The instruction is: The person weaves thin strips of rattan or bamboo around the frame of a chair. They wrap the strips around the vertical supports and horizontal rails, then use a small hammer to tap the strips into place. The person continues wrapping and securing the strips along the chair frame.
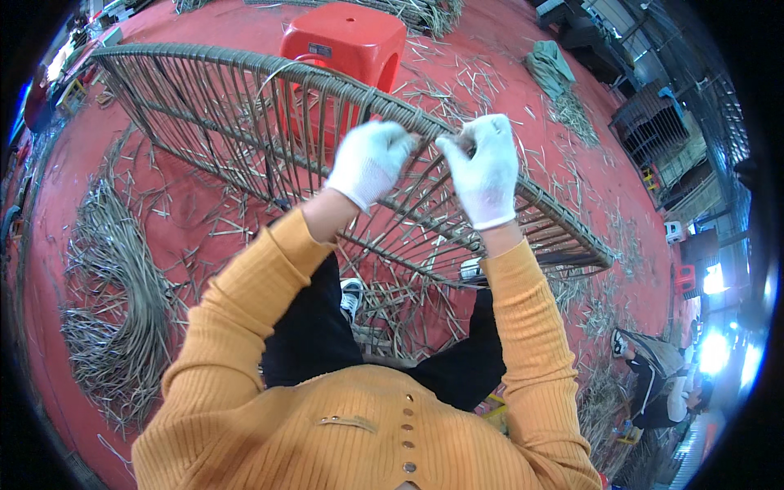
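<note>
A long wicker frame (237, 106) with close-set rods and a wrapped upper rim stretches across in front of me, from far left to near right. My left hand (373, 159), in a white glove, is closed at the rim near the frame's middle. Just to its right, my gloved right hand (483, 167) is raised at the rim, thumb and fingers pinched together. Whatever strand lies in either pinch is too small to make out. Left of my hands the rim is thickly wrapped, and bare rods run below them.
A red plastic stool (347, 41) stands behind the frame. On the left lies a big bundle of dry strips (114, 302). Scraps litter the red floor (212, 220). Green cloth (550, 67) lies at the far right, and another person (657, 380) sits at the lower right.
</note>
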